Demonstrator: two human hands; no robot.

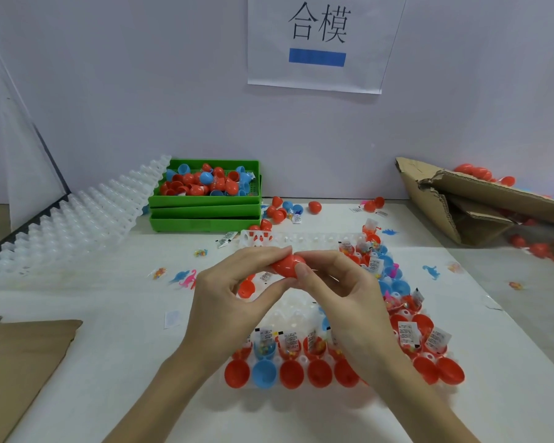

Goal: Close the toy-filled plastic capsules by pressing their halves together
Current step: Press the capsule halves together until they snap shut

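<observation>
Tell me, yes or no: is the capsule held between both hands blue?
No. The capsule pinched between the left hand and the right hand is red.

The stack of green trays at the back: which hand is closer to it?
Left. The left hand is just right of and in front of the green trays; the right hand, sharing the red capsule, sits farther right.

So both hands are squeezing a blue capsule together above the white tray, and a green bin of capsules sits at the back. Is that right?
Not quite: the capsule is red, not blue, as the head view shows. The left hand and right hand do hold it together above the white tray, and the green bin of capsules does sit at the back.
</observation>
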